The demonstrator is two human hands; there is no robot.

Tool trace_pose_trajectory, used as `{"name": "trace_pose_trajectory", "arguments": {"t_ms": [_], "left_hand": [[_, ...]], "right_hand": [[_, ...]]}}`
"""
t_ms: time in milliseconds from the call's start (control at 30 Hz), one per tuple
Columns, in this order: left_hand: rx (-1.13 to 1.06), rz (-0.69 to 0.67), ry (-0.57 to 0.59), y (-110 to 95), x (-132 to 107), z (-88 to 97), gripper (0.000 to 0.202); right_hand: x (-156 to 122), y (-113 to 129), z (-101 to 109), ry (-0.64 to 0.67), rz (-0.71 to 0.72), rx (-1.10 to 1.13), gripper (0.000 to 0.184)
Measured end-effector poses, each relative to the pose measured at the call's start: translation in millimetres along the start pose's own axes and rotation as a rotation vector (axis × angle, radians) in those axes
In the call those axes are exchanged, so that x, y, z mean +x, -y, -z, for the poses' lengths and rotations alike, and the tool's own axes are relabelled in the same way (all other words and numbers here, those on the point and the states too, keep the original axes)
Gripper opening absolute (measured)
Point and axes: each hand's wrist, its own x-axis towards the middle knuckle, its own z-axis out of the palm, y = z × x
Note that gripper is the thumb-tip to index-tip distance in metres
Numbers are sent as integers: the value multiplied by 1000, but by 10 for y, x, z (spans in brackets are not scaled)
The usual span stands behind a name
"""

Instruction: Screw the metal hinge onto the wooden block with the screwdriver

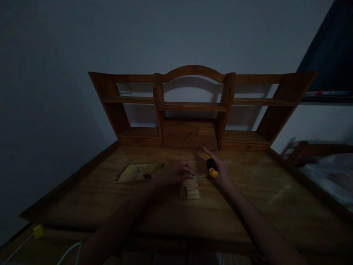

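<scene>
A small pale piece of wood [192, 192] lies on the wooden desk top in front of me. My left hand [182, 172] rests over its far end, fingers closed down on it. In my right hand [220, 173] is a tool with a yellow-and-black handle [212, 167], gripped just right of the wood. The index finger stretches forward along the tool. Its working end is too dark to make out, so I cannot tell its kind. Beyond my left forearm lies a flat light patch or sheet [140, 172] with a dark spot on it.
A wooden shelf unit [193, 106] with several compartments rises along the desk's [264, 191] back edge, against the wall. A yellow object [38, 231] and a white cable [68, 252] are at the lower left. Whitish plastic or cloth [328, 176] lies beyond the right edge.
</scene>
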Motion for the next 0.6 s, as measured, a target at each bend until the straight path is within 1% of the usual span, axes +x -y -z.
{"name": "trace_pose_trajectory", "arguments": {"t_ms": [133, 200, 300, 467, 600], "left_hand": [[-15, -28, 13, 14, 7, -25, 23], [-41, -44, 20, 23, 7, -46, 23], [-52, -25, 1, 42, 0, -84, 22], [-15, 2, -43, 80, -12, -130, 20], [40, -7, -71, 58, -13, -138, 21]], "right_hand": [[-23, -4, -3, 25, 6, 8, 72], [-30, 6, -1, 19, -5, -20, 73], [-36, 20, -1, 25, -5, -26, 73], [-41, -25, -48, 27, 0, -26, 65], [-43, -35, -82, 17, -19, -48, 56]]}}
